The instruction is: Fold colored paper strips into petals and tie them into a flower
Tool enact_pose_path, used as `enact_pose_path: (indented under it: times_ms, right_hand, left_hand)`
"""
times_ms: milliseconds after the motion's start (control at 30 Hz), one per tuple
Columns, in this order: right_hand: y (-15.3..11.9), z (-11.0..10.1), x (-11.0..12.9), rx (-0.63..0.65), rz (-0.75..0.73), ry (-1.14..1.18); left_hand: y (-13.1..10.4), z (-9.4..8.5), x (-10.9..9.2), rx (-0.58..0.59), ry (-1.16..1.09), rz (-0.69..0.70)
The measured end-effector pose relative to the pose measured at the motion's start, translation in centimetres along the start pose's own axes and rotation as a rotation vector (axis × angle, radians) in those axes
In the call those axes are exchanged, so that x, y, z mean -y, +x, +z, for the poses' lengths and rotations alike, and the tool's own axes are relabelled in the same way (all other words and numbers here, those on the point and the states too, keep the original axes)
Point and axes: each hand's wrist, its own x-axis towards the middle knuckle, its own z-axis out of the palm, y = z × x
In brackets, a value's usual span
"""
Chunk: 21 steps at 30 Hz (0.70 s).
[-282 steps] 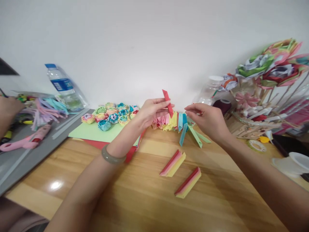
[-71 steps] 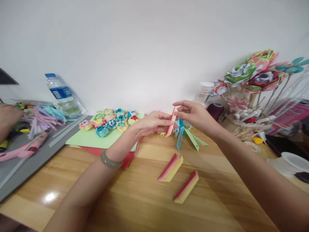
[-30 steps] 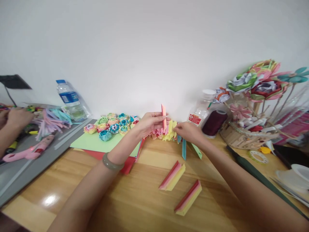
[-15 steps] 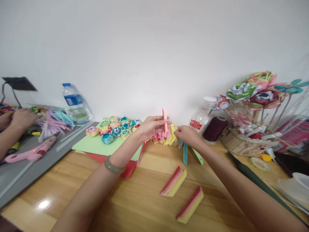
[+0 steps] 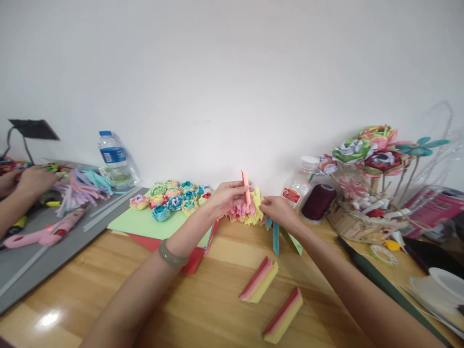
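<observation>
My left hand point(image 5: 229, 197) pinches an upright folded strip of salmon paper point(image 5: 246, 187) between thumb and fingers. Close to its right, my right hand point(image 5: 277, 209) has its fingers pressed together at the edge of a pile of yellow folded paper pieces point(image 5: 254, 209); whether it grips one is too small to tell. Pink pieces lie behind my left hand. Below my right hand are a blue strip point(image 5: 276, 238) and a green strip point(image 5: 294, 242). Two folded red, pink and yellow stacks point(image 5: 258, 280) point(image 5: 283, 315) rest on the wooden table nearer me.
Paper roses point(image 5: 174, 200) sit on green sheets point(image 5: 145, 223) at the left. Beyond are a water bottle point(image 5: 114, 159), pink glue gun point(image 5: 45, 236) and another person's hands point(image 5: 36, 181). Rightward stand a jar point(image 5: 299, 181), dark thread spool point(image 5: 319, 203) and flower basket point(image 5: 362, 224).
The view has shifted slightly, so most things sit a little lower in it. Both hands keep nearly the same pose, and the salmon strip remains in my left hand.
</observation>
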Motion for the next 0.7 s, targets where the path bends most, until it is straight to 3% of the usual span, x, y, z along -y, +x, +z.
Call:
enact_pose_path:
  times_ms: [367, 567, 700]
  right_hand:
    - [-0.3, -1.0, 0.0, -0.248, 0.030, 0.037]
    - [-2.1, -1.5, 2.0, -0.483, -0.132, 0.208]
    - [-3.5, -1.5, 3.6, -0.537, -0.291, 0.338]
  left_hand:
    - [0.2, -0.1, 0.5, 0.012, -0.011, 0.019]
    - [0.2, 0.1, 0.8, 0.008, -0.042, 0.063]
    - [0.0, 0.6, 0.9, 0.063, -0.070, 0.107]
